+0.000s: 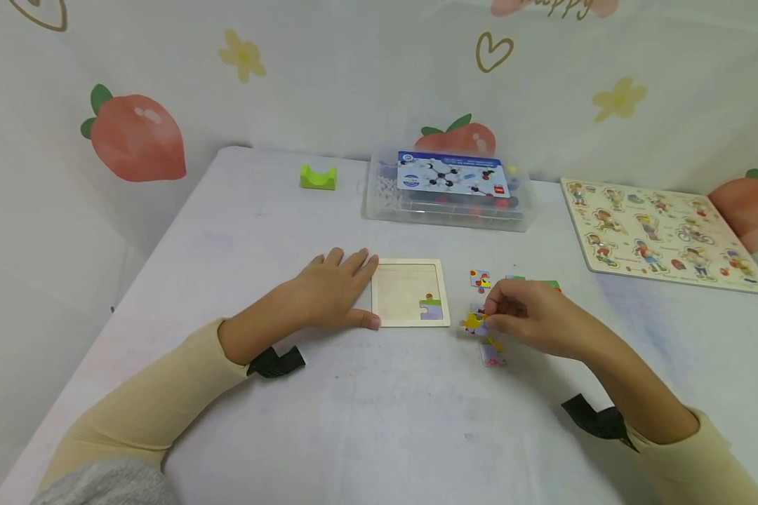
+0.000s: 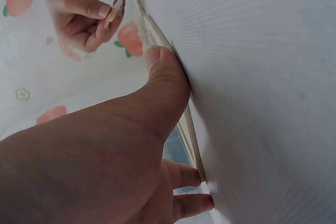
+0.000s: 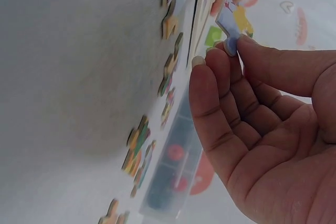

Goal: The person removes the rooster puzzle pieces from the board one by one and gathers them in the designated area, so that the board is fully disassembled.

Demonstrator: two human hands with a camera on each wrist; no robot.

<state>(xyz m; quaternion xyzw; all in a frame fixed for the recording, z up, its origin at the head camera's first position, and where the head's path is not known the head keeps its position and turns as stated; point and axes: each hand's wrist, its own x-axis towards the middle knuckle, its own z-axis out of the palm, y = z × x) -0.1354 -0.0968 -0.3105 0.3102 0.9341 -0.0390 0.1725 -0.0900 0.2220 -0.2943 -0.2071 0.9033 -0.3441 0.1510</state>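
My left hand point(image 1: 336, 289) rests along the left edge of a square wooden puzzle tray point(image 1: 410, 323), fingers spread and thumb at its lower left corner. One green and lilac jigsaw piece point(image 1: 430, 309) lies in the tray's lower right corner. My right hand point(image 1: 537, 317) pinches a jigsaw piece with a yellow figure point(image 1: 472, 322) between thumb and fingertips, raised above the table right of the tray. In the right wrist view the pinched piece point(image 3: 231, 22) shows lilac and yellow. A piece with pink marks point(image 1: 493, 355) lies just below it, and another piece point(image 1: 480, 279) above.
More loose pieces point(image 1: 551, 285) lie partly behind my right hand. A clear plastic case point(image 1: 379, 203) with a molecule-picture card stands at the back. Left of it is a green block point(image 1: 318, 178). A wooden picture board point(image 1: 663, 238) lies at the right.
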